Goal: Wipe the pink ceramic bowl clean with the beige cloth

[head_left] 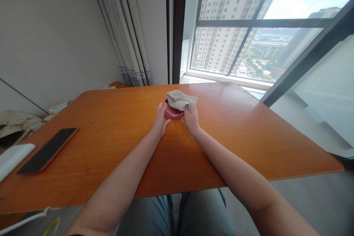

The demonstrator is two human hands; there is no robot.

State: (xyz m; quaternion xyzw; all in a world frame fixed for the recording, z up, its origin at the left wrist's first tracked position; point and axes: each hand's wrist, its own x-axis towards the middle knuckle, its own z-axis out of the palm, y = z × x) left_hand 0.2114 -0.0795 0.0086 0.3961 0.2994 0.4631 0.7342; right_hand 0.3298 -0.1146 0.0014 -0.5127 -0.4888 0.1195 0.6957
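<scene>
A pinkish-red bowl-like object (pixel 173 113) is held over the middle of the wooden table (pixel 110 147). My left hand (pixel 161 118) grips its left side, with the thumb along the edge. A folded light grey cloth (pixel 181 100) lies over the top of the object and hides most of its inside. My right hand (pixel 191 118) is closed on the lower right part of the cloth, against the object's right side. The fingertips of both hands are partly hidden.
On the table's left lie a dark phone-like slab (pixel 48 150) and a white object (pixel 15 158). Beige fabric (pixel 16 123) and a white remote-like thing (pixel 58 107) are beyond the left edge. A white cable (pixel 24 225) hangs at the lower left. Behind stand a curtain (pixel 132 37) and a window.
</scene>
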